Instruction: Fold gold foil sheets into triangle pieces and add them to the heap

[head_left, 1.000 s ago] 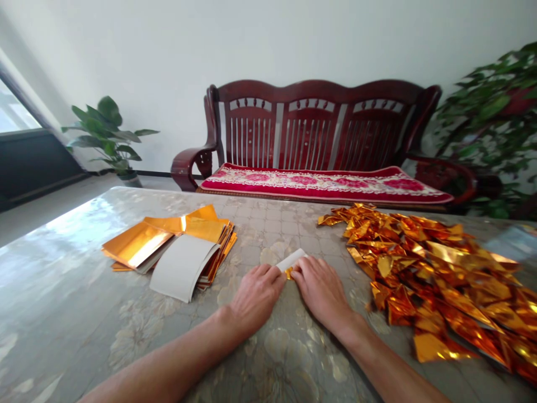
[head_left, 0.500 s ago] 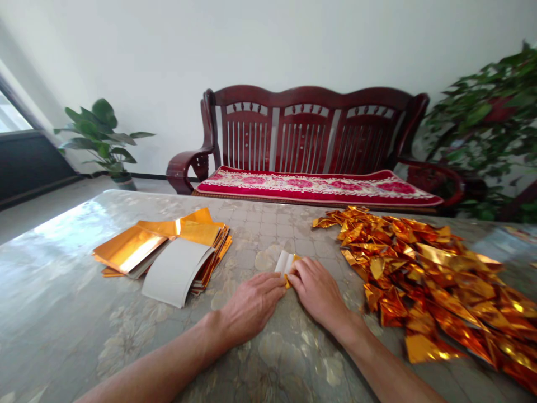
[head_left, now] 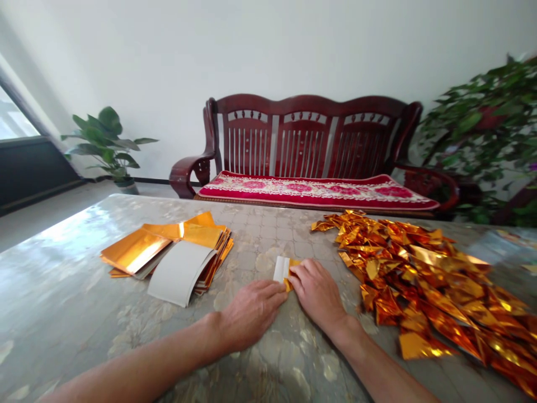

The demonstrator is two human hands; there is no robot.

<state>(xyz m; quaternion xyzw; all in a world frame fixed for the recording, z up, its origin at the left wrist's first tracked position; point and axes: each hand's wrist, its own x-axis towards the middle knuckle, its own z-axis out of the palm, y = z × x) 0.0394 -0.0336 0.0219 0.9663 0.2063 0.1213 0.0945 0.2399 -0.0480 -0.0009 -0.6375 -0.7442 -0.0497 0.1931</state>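
A small piece of gold foil paper [head_left: 281, 269], partly folded, lies on the table between my hands, its pale backing up on the left and gold showing on the right. My left hand [head_left: 255, 309] presses its fingertips on the near edge of the paper. The curled fingers of my right hand [head_left: 316, 290] pinch the gold flap at the right side, hiding part of it. To the left sits a stack of flat gold foil sheets [head_left: 136, 249], with a curved sheet grey side up [head_left: 181, 271] on top. A heap of folded gold foil pieces [head_left: 403, 268] spreads at the right.
The patterned table cover [head_left: 138, 347] runs under everything. Clear plastic [head_left: 499, 246] lies at the table's right, behind the heap. Beyond the far edge stands a wooden bench [head_left: 302, 103] with a red floral cushion [head_left: 293, 193], with potted plants [head_left: 109, 140] on either side.
The camera view has tilted up and shifted slightly. More of the gold flap shows beside my right fingers, and my left fingertips sit nearer the paper's near edge.
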